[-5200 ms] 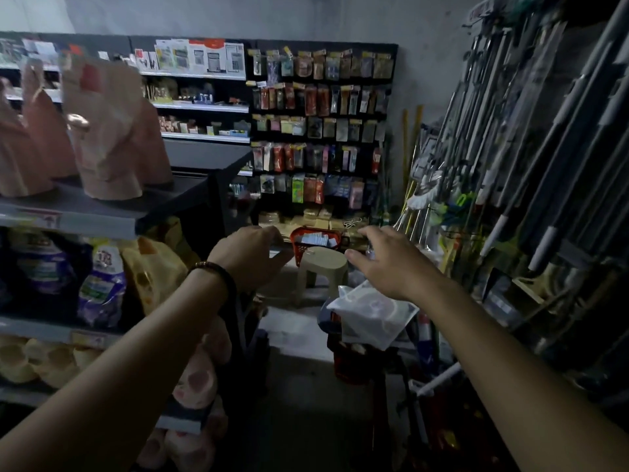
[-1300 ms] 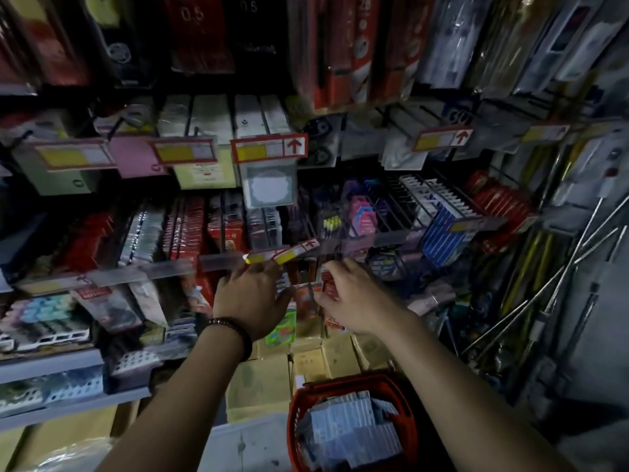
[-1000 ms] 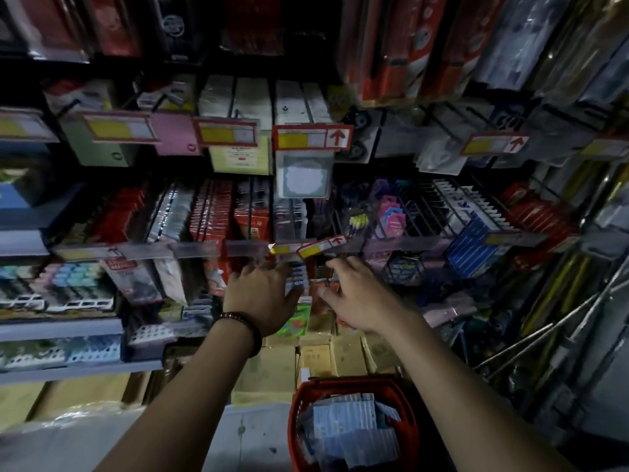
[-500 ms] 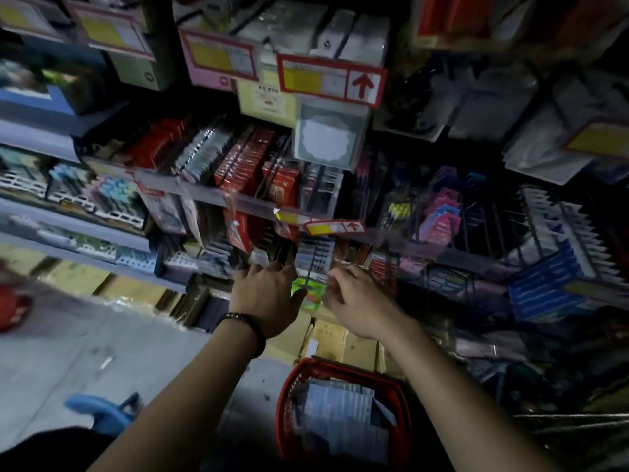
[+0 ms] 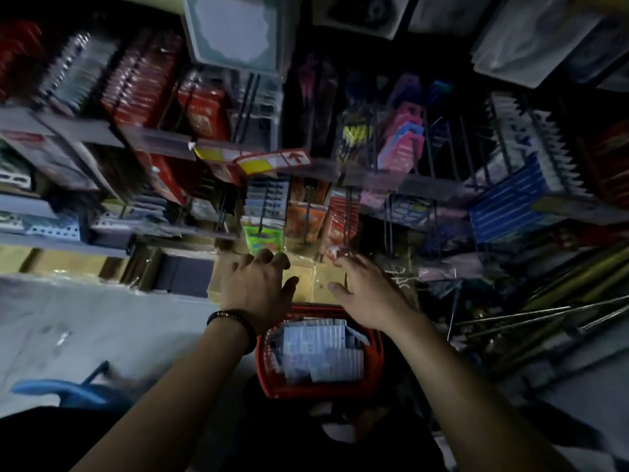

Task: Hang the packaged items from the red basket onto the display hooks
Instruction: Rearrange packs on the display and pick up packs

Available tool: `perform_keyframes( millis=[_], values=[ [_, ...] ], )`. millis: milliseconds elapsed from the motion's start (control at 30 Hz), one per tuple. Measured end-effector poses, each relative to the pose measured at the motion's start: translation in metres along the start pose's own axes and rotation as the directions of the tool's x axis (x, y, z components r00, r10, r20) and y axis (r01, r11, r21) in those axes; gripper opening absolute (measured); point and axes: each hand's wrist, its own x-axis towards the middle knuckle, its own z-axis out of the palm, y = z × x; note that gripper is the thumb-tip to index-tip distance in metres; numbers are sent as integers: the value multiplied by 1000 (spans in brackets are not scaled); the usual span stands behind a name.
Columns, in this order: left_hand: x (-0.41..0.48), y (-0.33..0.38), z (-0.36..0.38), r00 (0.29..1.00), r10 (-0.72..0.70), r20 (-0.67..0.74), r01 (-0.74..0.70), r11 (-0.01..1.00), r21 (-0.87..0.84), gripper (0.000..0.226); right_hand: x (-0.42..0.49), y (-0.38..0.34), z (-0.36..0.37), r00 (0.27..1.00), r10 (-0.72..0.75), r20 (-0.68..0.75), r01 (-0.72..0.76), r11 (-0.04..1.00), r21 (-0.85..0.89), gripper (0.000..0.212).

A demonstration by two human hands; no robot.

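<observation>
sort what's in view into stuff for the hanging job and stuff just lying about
For the job: red basket, packaged items in it, display hooks, left hand, right hand.
Lying about: metal rods, blue object on the floor, yellowish boxes.

A red arrow stands on the price tag (image 5: 272,161) on the shelf rail (image 5: 160,139). The print on the packs (image 5: 316,345) in the basket (image 5: 306,390) is too blurry to read.

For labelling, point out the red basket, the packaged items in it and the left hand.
red basket (image 5: 323,389), head view, near wall.
packaged items (image 5: 316,349), head view, top pack.
left hand (image 5: 257,294), head view, back of hand.
</observation>
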Motion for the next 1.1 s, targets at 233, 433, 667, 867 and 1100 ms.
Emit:
perform_keyframes(
  millis=[233, 433, 667, 867, 1100],
  values=[
    [-6, 39, 88, 993, -114, 17, 114, 993, 16, 41, 7, 81, 49, 990, -28, 141, 37, 997, -63, 51],
    [-3, 52, 204, 984, -179, -13, 179, 983, 46, 34, 37, 163, 124, 977, -61, 204, 73, 996, -53, 51],
    [-9, 50, 353, 995, -83, -50, 88, 989, 117, 42, 52, 246, 244, 985, -102, 137, 104, 994, -9, 45],
    [-76, 53, 437, 995, -55, -85, 57, 998, 25, 37, -13, 301, 331, 997, -61, -39, 63, 996, 70, 50],
    [-136, 60, 444, 994, -39, -101, 47, 996, 76, 43, -78, 315, 349, 995, -7, -102, 13, 999, 53, 46]
  ],
)
